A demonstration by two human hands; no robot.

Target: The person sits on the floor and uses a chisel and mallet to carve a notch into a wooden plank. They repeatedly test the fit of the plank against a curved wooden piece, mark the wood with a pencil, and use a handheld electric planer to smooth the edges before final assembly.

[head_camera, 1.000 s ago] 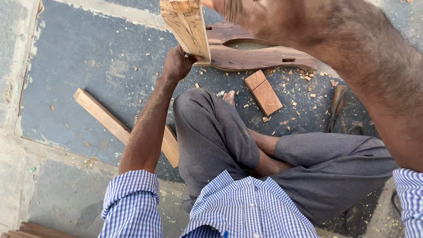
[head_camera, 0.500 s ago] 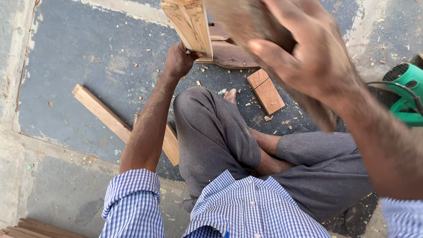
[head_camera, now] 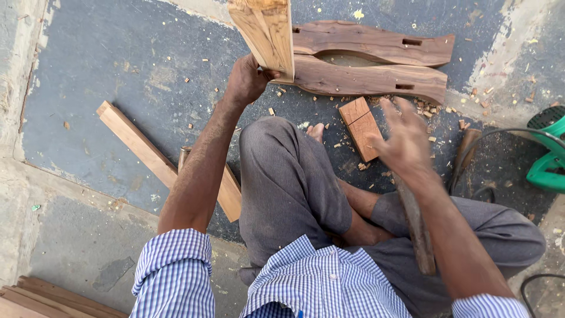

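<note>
The person's left hand (head_camera: 246, 79) is wrapped around the lower edge of a pale upright plank (head_camera: 265, 35), thumb pressed to its face, holding it on end on the floor just ahead of the bent knee. The right hand (head_camera: 403, 138) hangs open above the floor, its fingers (head_camera: 393, 112) spread and blurred, gripping nothing; half a second ago it was high and close to the camera, so it has swung down and away from the plank, leaving the left hand alone to steady it. Just beside that open hand lies a small reddish wood block (head_camera: 362, 128) among chips. Beyond it two dark curved wooden pieces (head_camera: 371, 59) with cut slots lie side by side, touching the plank's foot. A long light batten (head_camera: 168, 159) lies to the left, and a green power tool (head_camera: 550, 156) sits at the right edge. No packages, labels or signs show.
</note>
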